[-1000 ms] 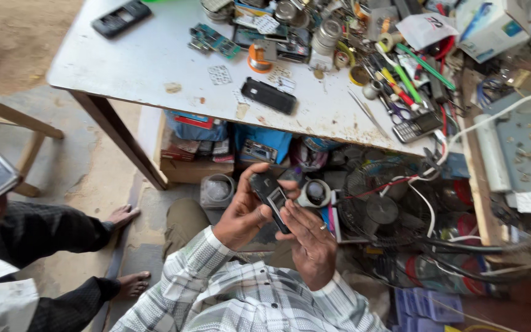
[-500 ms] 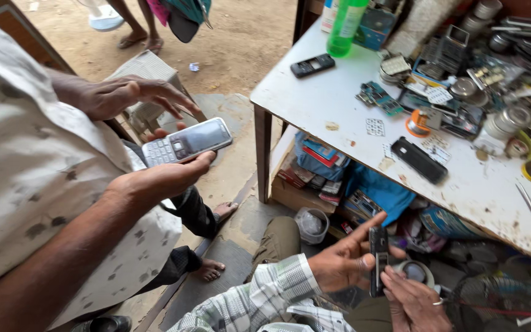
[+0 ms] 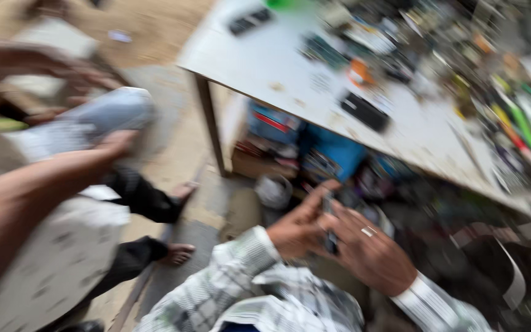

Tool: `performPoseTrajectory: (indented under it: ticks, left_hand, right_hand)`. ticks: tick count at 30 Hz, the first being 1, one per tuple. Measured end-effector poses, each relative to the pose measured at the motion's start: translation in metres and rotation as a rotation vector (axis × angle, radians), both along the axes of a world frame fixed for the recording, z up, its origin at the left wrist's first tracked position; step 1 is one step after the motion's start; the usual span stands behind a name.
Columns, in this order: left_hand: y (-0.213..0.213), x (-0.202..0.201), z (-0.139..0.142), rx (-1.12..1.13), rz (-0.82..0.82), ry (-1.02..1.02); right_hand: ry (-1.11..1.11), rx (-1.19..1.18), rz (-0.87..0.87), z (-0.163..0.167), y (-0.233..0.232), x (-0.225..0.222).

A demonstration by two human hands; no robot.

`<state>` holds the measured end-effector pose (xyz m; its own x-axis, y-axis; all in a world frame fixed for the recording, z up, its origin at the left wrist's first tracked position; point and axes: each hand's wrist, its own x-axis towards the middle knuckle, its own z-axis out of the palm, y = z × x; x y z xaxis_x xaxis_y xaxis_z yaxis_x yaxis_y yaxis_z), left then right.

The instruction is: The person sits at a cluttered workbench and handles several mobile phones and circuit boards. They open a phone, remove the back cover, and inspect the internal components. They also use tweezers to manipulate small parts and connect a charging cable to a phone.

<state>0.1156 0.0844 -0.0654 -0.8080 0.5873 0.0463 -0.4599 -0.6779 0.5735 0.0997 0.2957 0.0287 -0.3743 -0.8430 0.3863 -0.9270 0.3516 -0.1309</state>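
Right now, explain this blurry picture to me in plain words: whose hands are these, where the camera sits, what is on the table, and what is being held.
There is no machine here. The camera sits on a person's head and looks down, so the two hands at the bottom, in checked sleeves, are that person's own. The left hand and the right hand, which wears a ring, together hold a small dark phone upright between them, below the table edge. The white table carries a dark phone, another at the far end, and many tools and parts too blurred to name. At left, a second person's arm holds up a pale phone. Their bare feet rest on the floor.
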Motion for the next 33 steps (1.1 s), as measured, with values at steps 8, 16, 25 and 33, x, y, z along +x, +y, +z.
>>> performPoseTrajectory:
  ticks: [8,16,25,33]
  left_hand:
    - [0.011,0.002,-0.017,0.376,-0.098,-0.08]
    - [0.023,-0.002,-0.023,0.719,-0.247,-0.264]
    - [0.031,-0.008,-0.039,0.758,-0.283,-0.375]
    - [0.033,-0.011,-0.038,0.712,-0.239,-0.371]
  right_hand:
    - [-0.172,0.021,-0.093,-0.002,0.017,0.019]
    - [-1.084,-1.336,-0.52,-0.053,0.027,0.048]
    - [-1.443,-1.551,-0.605,-0.117,0.047,0.064]
    - [-1.053,-1.226,-0.672,-0.112,0.061,0.03]
